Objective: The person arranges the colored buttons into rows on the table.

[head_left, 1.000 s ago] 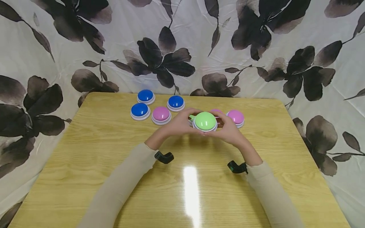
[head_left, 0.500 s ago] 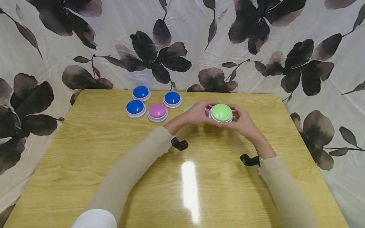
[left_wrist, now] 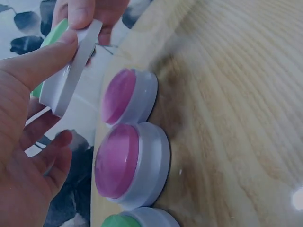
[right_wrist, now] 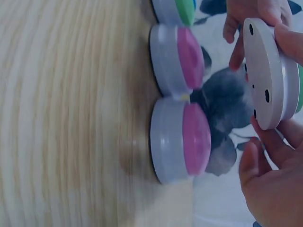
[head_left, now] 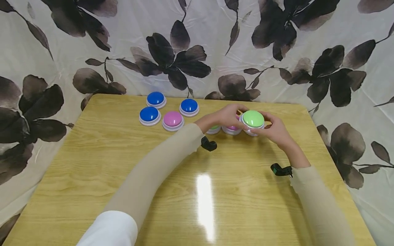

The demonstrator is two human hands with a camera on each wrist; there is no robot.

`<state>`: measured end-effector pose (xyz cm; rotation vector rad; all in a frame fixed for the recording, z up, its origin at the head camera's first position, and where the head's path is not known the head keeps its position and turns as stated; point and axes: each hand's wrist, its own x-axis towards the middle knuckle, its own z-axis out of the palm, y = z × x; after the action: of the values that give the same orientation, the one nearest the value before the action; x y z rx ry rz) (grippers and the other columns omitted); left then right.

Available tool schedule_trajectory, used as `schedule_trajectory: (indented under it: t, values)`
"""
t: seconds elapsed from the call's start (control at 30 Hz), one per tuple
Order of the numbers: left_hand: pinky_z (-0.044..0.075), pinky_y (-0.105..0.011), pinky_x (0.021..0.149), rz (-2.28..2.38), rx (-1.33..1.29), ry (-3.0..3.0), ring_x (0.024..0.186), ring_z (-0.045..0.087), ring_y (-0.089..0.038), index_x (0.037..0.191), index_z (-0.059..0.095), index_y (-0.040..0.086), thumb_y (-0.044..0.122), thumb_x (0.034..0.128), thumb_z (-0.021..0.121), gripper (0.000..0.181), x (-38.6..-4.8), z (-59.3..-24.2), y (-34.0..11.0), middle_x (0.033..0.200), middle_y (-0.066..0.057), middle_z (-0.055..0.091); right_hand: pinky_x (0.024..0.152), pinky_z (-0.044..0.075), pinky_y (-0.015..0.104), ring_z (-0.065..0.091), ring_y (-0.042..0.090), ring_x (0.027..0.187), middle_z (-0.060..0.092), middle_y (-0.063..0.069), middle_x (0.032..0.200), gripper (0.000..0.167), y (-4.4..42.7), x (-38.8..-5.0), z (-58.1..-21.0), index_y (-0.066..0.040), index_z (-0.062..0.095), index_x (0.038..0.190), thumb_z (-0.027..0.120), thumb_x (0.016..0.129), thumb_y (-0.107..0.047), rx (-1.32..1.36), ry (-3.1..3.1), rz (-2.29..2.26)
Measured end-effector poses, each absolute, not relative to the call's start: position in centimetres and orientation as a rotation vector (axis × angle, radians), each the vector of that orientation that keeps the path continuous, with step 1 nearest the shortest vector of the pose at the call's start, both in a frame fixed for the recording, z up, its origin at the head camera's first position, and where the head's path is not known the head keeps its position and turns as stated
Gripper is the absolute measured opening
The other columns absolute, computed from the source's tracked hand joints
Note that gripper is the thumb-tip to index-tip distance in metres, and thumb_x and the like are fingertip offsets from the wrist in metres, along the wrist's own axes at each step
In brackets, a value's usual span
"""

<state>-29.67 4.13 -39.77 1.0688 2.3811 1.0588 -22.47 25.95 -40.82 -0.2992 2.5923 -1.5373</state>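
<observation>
A green dome push button point(head_left: 253, 119) with a white base is held above the table by both hands. My left hand point(head_left: 227, 115) grips its left side, its thumb at the near edge. On the opposite side my right hand point(head_left: 277, 130) grips it with thumb and fingers. Its white underside with small dark holes shows in the right wrist view. Below stand two pink push buttons, the nearer point(left_wrist: 118, 161) and the farther point(left_wrist: 120, 97) side by side in the left wrist view. In the head view the held button hides one of them. Another green push button point(head_left: 213, 130) is partly behind my left hand.
Left of the hands, three blue push buttons point(head_left: 149, 114) and a pink push button point(head_left: 173, 119) stand in a loose group on the wooden table point(head_left: 92, 164). A floral cloth point(head_left: 221, 65) hangs behind the table's far edge.
Both hands have carried the green push button to the right and slightly away, past the other green one and over the pink ones. The standing buttons keep their places on the table.
</observation>
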Motion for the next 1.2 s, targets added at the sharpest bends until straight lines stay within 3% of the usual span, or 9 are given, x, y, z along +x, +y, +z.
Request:
schedule_trajectory:
  t: [0.17,0.47,0.67,0.87,1.2]
  values:
    - [0.038,-0.023,0.101,0.992,1.115,2.381,0.118,0.049,-0.010,0.133,0.058,0.008,0.033,0.0767,0.084,0.067,-30.8,-39.6,5.8,0.129,0.000,0.058,0.076,0.038,0.035,0.040,0.025,0.106,0.051,0.012,0.130,0.073,27.2,-22.8,-40.5,-0.005,0.049,0.141,0.082,0.079,-0.026,-0.292,2.725,-1.403]
    - [0.035,-0.027,0.105,1.022,1.092,2.359,0.123,0.047,-0.012,0.136,0.055,0.007,0.032,0.0788,0.082,0.068,-31.7,-40.6,8.4,0.135,-0.003,0.055,0.070,0.041,0.027,0.043,0.023,0.098,0.050,0.013,0.127,0.075,29.5,-23.5,-41.6,-0.005,0.046,0.142,0.082,0.079,-0.027,-0.166,2.736,-1.418]
    - [0.034,-0.025,0.104,1.092,1.025,2.400,0.122,0.049,-0.013,0.133,0.058,0.008,0.028,0.0794,0.082,0.062,-32.3,-41.7,9.8,0.131,-0.003,0.058,0.074,0.041,0.030,0.040,0.022,0.103,0.047,0.010,0.130,0.081,30.6,-24.6,-42.2,-0.007,0.045,0.144,0.083,0.078,-0.033,-0.053,2.723,-1.432]
    - [0.034,-0.024,0.105,1.096,0.984,2.400,0.128,0.045,-0.015,0.138,0.052,0.006,0.031,0.0829,0.079,0.066,-32.7,-42.3,11.4,0.137,-0.006,0.054,0.078,0.037,0.035,0.036,0.025,0.107,0.043,0.013,0.134,0.081,31.5,-24.9,-42.4,-0.006,0.043,0.145,0.083,0.079,-0.032,0.047,2.718,-1.455]
    - [0.039,-0.025,0.100,1.029,0.946,2.447,0.125,0.049,-0.022,0.140,0.050,0.007,0.033,0.0830,0.078,0.068,-33.0,-42.2,12.9,0.133,-0.007,0.054,0.078,0.037,0.034,0.037,0.026,0.107,0.040,0.016,0.140,0.082,32.6,-25.2,-42.5,-0.004,0.040,0.146,0.082,0.080,-0.029,0.020,2.738,-1.429]
